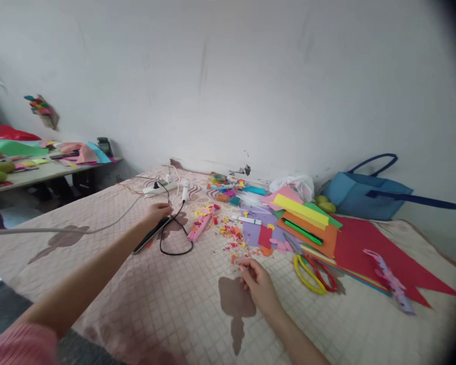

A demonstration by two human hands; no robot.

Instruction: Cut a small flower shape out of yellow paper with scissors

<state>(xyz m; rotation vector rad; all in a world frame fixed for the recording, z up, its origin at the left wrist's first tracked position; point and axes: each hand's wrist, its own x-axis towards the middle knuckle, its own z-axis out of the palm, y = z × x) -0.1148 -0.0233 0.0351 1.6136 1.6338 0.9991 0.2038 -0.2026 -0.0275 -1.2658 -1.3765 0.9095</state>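
My left hand [158,213] reaches out to a dark, flat device [152,234] with a black cable [175,253], its fingers curled at the device's far end; whether they grip it is too small to tell. My right hand [256,281] hovers low over the cloth, fingers bent and thumb close to the fingertips, with nothing that I can make out between them. Beyond it lie small red, orange and yellow paper scraps [231,232]. A pink paper strip [200,225] rests between the device and the scraps. Scissors [309,274] with yellow and red handles lie right of my right hand.
Stacked coloured paper [307,228], a green marker [302,230] and a large red sheet [372,253] cover the right side, with a blue bag [368,192] behind. A white power strip [159,188] sits at the back left. Another table [41,175] stands far left.
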